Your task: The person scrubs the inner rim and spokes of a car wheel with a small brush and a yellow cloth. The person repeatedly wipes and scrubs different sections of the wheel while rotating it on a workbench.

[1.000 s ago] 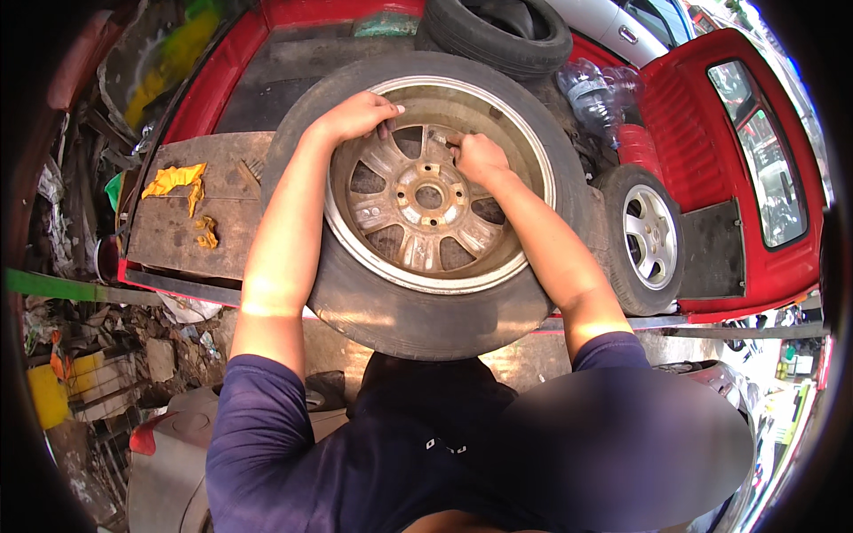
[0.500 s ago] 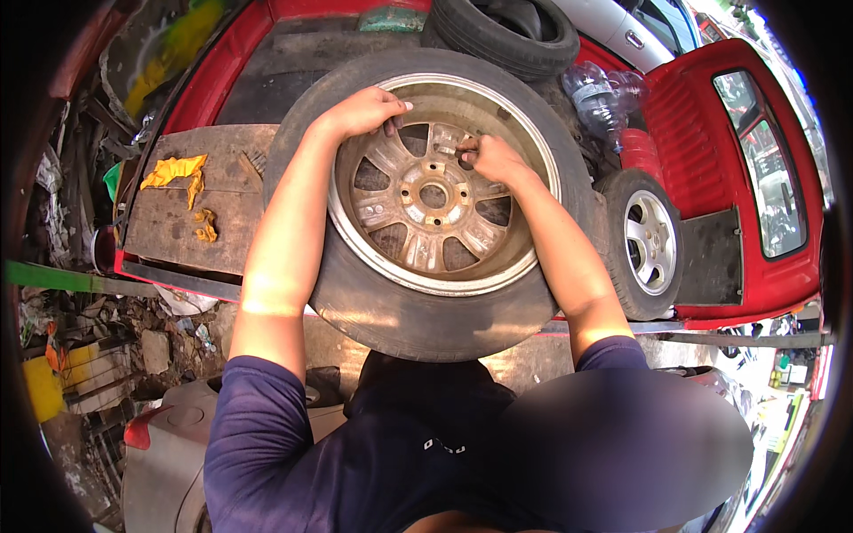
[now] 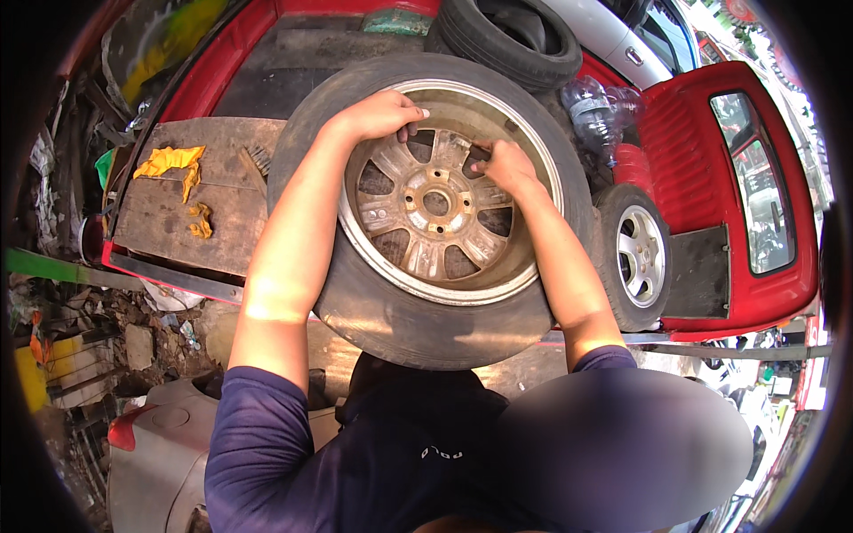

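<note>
Red truck bed [image 3: 258, 89], wheel [image 3: 421, 216] flat at its near edge: tyre's [image 3: 435, 345] on, brown grime's left on the spokes [image 3: 425, 255], left hand [image 3: 384, 115] far left, right hand [image 3: 509, 165] far right, can't really tell if either grip's clamped.

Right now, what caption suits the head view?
Bare fingers inside a stained, spoked wheel, yellow cloth on a wooden board alongside.

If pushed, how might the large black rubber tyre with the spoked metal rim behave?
The large black rubber tyre is probably heavy, given the silver spoked metal rim inside. Lying on its side, it seems likelier to slide than roll; upright, its round outline may let it roll.
</note>
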The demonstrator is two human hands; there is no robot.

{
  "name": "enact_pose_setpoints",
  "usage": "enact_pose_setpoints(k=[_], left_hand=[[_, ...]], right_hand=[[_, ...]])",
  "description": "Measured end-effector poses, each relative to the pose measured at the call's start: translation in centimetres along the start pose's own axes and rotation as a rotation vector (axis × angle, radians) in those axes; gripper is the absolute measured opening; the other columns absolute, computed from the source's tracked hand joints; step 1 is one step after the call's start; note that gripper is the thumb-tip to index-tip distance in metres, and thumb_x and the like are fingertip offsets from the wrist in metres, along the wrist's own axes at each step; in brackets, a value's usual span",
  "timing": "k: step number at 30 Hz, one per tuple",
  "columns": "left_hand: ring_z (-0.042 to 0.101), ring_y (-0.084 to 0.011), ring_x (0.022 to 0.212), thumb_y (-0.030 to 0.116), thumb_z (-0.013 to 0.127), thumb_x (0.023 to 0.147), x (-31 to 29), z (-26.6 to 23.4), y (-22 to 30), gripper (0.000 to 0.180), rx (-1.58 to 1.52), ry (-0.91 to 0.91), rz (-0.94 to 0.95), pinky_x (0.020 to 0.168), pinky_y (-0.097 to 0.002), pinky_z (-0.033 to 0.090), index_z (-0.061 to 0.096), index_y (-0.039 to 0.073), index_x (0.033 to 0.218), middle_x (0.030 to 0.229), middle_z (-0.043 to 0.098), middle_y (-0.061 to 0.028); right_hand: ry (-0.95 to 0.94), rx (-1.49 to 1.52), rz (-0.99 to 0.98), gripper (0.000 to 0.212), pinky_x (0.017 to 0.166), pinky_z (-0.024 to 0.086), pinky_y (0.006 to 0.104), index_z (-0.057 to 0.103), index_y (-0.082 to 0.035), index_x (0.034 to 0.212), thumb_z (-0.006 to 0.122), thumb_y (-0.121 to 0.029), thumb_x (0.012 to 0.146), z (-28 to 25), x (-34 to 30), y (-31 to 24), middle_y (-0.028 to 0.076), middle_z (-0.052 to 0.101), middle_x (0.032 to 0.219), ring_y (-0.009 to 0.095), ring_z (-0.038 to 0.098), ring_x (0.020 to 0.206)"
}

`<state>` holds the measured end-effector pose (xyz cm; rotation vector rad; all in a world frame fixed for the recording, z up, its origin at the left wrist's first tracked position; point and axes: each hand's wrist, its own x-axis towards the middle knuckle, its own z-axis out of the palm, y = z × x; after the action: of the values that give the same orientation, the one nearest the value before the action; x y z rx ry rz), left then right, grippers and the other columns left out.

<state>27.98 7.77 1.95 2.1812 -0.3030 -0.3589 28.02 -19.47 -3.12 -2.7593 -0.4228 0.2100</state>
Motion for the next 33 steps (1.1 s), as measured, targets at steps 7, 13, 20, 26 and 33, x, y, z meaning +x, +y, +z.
enact_pose_setpoints(k=[7, 13, 20, 26, 33], left_hand=[[0.062, -0.0148, 0.067, 0.041, 0.060, 0.097, 0.1, 0.2, -0.1, 0.044, 0.018, -0.015, 0.043, 0.063, -0.0307, 0.047, 0.072, 0.000, 0.086, 0.073, 0.070, -0.0069], [0.062, -0.0163, 0.066, 0.044, 0.058, 0.096, -0.4, 0.0, -0.1, 0.047, 0.044, -0.031, 0.084, 0.068, -0.0325, 0.048, 0.072, 0.001, 0.083, 0.070, 0.070, -0.0066], [0.062, -0.0174, 0.066, 0.044, 0.059, 0.095, -0.2, 0.4, 0.4, 0.048, 0.039, -0.027, 0.111, 0.069, -0.0339, 0.048, 0.073, 0.000, 0.082, 0.068, 0.069, -0.0071], [0.062, -0.0173, 0.065, 0.045, 0.059, 0.095, 0.2, 0.5, 0.1, 0.048, 0.035, -0.046, 0.106, 0.067, -0.0341, 0.048, 0.072, 0.000, 0.082, 0.068, 0.069, -0.0075], [0.062, -0.0171, 0.064, 0.045, 0.059, 0.095, 0.4, 0.7, -0.5, 0.047, 0.066, -0.070, 0.103, 0.064, -0.0333, 0.048, 0.072, 0.001, 0.084, 0.069, 0.070, -0.0085]], right_hand=[[0.032, -0.326, 0.043, 0.033, 0.094, 0.052, 0.0455, 0.070, -0.016, 0.122, 0.065, -0.024, 0.091, 0.8, 0.3, -0.5, 0.022, 0.069, 0.111, 0.038, 0.066, 0.106], [0.016, -0.518, 0.011, 0.030, 0.086, 0.055, 0.0492, 0.071, -0.009, 0.113, 0.055, -0.027, 0.095, -0.8, -0.5, 0.9, 0.024, 0.071, 0.102, 0.040, 0.069, 0.096], [-0.013, -0.513, -0.023, 0.032, 0.081, 0.056, 0.0489, 0.064, -0.013, 0.122, 0.049, -0.028, 0.099, -0.7, -1.7, -0.1, 0.022, 0.071, 0.100, 0.039, 0.070, 0.094], [0.010, -0.706, 0.015, 0.034, 0.086, 0.056, 0.0475, 0.061, -0.004, 0.125, 0.045, -0.020, 0.099, 1.6, -0.8, -0.4, 0.022, 0.070, 0.109, 0.037, 0.071, 0.098], [-0.030, -0.346, 0.159, 0.033, 0.083, 0.056, 0.0467, 0.068, 0.002, 0.110, 0.050, -0.024, 0.097, 4.1, 0.8, -0.3, 0.026, 0.069, 0.109, 0.039, 0.070, 0.099]])
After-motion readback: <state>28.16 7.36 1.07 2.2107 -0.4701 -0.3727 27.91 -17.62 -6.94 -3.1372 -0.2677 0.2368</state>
